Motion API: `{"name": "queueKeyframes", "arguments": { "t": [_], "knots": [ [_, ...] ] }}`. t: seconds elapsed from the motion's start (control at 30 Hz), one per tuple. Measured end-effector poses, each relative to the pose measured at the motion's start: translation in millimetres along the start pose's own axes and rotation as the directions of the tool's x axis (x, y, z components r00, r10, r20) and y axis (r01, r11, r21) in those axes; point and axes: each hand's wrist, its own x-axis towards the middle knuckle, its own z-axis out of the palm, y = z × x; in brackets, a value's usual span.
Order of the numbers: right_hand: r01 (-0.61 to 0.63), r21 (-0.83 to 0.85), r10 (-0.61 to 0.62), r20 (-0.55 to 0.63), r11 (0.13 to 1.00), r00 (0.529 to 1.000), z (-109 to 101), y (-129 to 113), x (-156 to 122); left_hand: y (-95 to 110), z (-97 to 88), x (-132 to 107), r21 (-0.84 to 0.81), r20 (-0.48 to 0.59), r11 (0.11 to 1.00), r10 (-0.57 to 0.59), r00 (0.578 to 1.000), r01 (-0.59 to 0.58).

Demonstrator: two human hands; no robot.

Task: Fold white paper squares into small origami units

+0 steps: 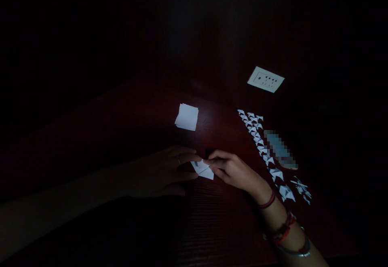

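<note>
A small white sheet of paper (pixel 205 171), partly folded with a crease across it, lies on the dark red table between my hands. My left hand (pixel 174 170) comes in from the left with its fingers stretched and apart, the fingertips resting on the paper's left side. A ring shows on one finger. My right hand (pixel 228 168) has its fingers drawn together at the paper's upper right edge, pinching it there. The fingers cover part of the fold. Beyond them lies a stack of white paper squares (pixel 187 117).
Several folded white paper pieces (pixel 256 135) run in rows along the right side. Near them lie a blurred phone-like object (pixel 280 149) and a pile of thin white paper strips (pixel 301 189). A white wall socket (pixel 266 79) is behind. The surroundings are very dark.
</note>
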Motion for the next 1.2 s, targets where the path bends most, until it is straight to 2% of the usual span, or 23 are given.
{"name": "queueKeyframes", "arguments": {
  "t": [0.17, 0.3, 0.6, 0.77, 1.03, 1.2],
  "knots": [
    [0.011, 0.179, -0.012, 0.003, 0.984, 1.000, -2.9, 3.8, -0.7, 0.3, 1.5, 0.5, 0.036, -0.008, 0.999, 0.001, 1.000, 0.000],
    [-0.007, 0.243, 0.004, 0.013, 0.970, 1.000, -3.6, 4.3, 0.0, -0.6, 3.0, 0.4, 0.054, -0.012, 0.999, 0.003, 1.000, -0.002],
    [-0.029, 0.225, 0.035, -0.023, 0.974, 0.999, -4.0, -1.8, 1.7, 0.0, 1.1, 0.6, 0.065, 0.058, 0.998, 0.014, 0.998, -0.018],
    [-0.037, 0.208, 0.046, -0.040, 0.977, 0.998, -3.3, -4.0, 1.7, -1.3, 2.4, -0.3, 0.084, 0.026, 0.996, 0.024, 0.999, -0.027],
    [-0.049, 0.198, 0.056, -0.028, 0.979, 0.998, -3.7, -2.0, 1.1, -2.3, 6.1, 0.1, 0.063, 0.038, 0.997, 0.039, 0.999, -0.041],
    [-0.051, 0.200, 0.058, -0.028, 0.978, 0.998, -2.5, 0.7, 1.5, 0.0, 9.8, -1.7, 0.071, 0.020, 0.997, 0.012, 1.000, -0.013]
  ]
}}
